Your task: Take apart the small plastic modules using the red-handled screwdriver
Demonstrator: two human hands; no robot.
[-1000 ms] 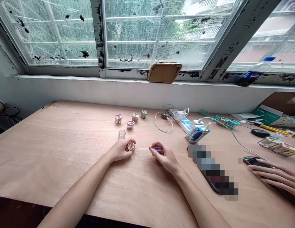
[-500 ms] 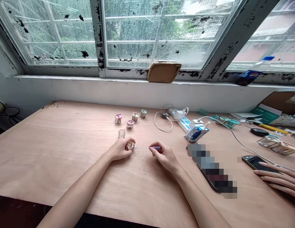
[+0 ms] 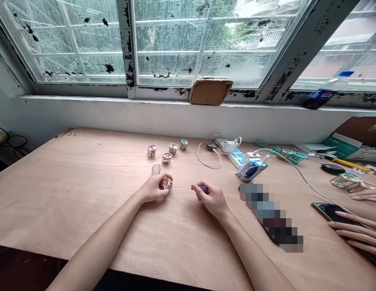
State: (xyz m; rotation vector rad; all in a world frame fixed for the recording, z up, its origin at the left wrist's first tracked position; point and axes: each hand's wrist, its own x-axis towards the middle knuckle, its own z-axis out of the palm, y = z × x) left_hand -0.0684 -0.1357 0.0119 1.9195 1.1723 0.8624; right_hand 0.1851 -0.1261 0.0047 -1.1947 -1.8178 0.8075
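Observation:
My left hand (image 3: 154, 188) is closed round a small beige block (image 3: 167, 183), held on the wooden table (image 3: 85, 194). My right hand (image 3: 212, 199) pinches the dark red handle of a thin screwdriver (image 3: 200, 188). Its metal shaft lies level and its tip meets the block's right side. A clear little cube (image 3: 155, 169) stands just behind my left hand. Farther back are two pink blocks (image 3: 152, 150) and two greyish ones (image 3: 173, 148).
A white power strip (image 3: 233, 155) with cables lies at the back, a blue-white milk carton (image 3: 251, 169) beside it. Another person's hand (image 3: 353, 230) rests by a phone (image 3: 328, 211) at right. A cola bottle (image 3: 325, 96) and a cardboard piece (image 3: 210, 91) sit on the sill.
My hands hold nearly still on the block and screwdriver. The other person's hand at right has shifted and uncovered the phone; a second hand has appeared at the right edge.

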